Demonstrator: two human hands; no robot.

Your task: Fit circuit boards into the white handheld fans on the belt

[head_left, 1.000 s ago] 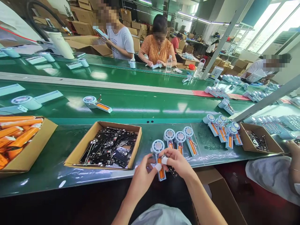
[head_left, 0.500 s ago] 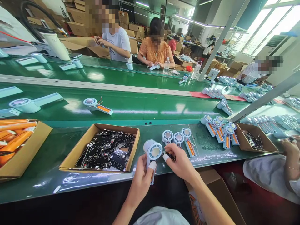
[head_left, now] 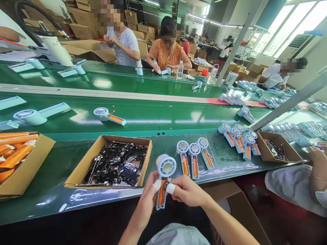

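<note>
In my left hand (head_left: pixel 147 194) is a light-blue handheld fan body (head_left: pixel 166 166), its round head up and its open handle pointing down toward me. An orange battery (head_left: pixel 160 195) lies inside the handle. My right hand (head_left: pixel 187 191) pinches a small black circuit board (head_left: pixel 165 185) against the handle's right edge, just below the head; the fingers hide much of the board. Both thumbs wear white finger covers. Close by on the right, several similar fan bodies (head_left: pixel 194 149) lie on the bench with orange batteries in their handles.
A cardboard box of black circuit boards (head_left: pixel 66 182) stands left of my hands, with a box of orange batteries (head_left: pixel 42 160) further left. Beyond runs a green conveyor (head_left: pixel 153 117) carrying fan bodies. A metal post (head_left: pixel 281 102) slants at right. Co-workers sit across and at right.
My right hand has brought the circuit board left and down onto the fan handle. The fan body has turned so its open handle with the orange battery faces me.
</note>
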